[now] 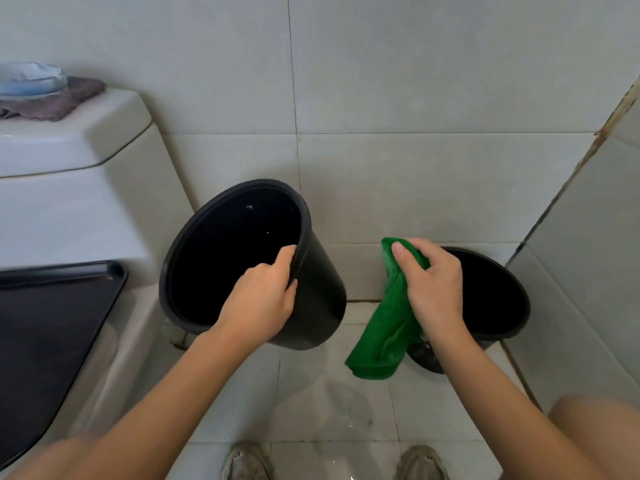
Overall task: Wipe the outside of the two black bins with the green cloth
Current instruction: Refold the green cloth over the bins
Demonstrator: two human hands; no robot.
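A person's left hand (pixel 258 306) gripped the rim of a tilted round black plastic bin (pixel 318 292), apparently light and rigid, while the right hand (pixel 434 285) clutched a soft, limp green microfibre cloth (pixel 384 334) above the second black bin (pixel 502 299) on the floor.

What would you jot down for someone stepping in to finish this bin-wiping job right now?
Left hand: grips the rim of the left bin, fingers inside, tilting it toward the toilet.
Right hand: holds the cloth, which hangs between the bins, touching neither as far as I can tell.
Right bin: on the floor by the corner, partly hidden behind that hand.
Done: bin steadied and cloth ready; I cannot tell whether any wiping has happened.
Left: wipe the outside of both bins.
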